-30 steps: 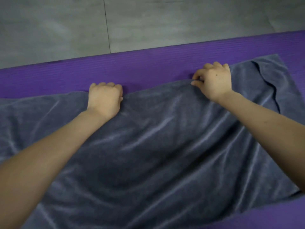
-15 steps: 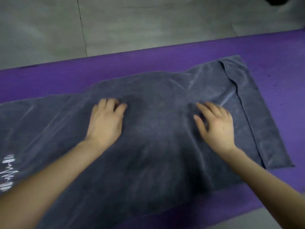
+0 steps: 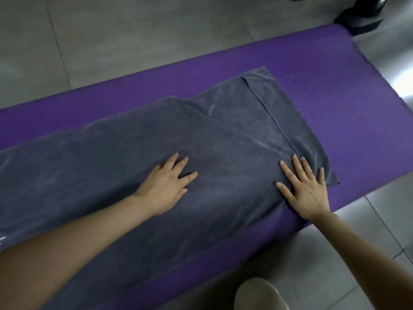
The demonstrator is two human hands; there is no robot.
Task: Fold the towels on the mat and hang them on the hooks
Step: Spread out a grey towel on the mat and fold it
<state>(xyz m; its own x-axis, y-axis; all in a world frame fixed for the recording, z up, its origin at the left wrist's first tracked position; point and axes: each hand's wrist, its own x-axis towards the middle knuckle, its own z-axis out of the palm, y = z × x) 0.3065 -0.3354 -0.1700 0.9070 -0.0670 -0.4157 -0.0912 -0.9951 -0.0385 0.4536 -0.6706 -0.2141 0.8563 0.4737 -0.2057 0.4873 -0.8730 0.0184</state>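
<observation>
A grey towel [image 3: 107, 153] lies lengthwise on the purple mat [image 3: 335, 97], folded over itself so its upper layer ends in a slanted edge near the right. My left hand [image 3: 166, 186] lies flat on the towel's middle, fingers straight and spread. My right hand [image 3: 306, 189] presses flat on the towel's near right corner, fingers spread, close to a stitched hem. Neither hand grips any cloth. No hooks are in view.
Grey floor tiles [image 3: 134, 41] surround the mat. A black object [image 3: 362, 16] stands on the floor past the mat's far right corner. A pale rounded shape [image 3: 259, 294] shows at the bottom edge, near the mat's front edge.
Both hands let go of the towel's far edge, which now lies folded toward me, and slid nearer across the cloth with flat fingers. The view swung left and down.
</observation>
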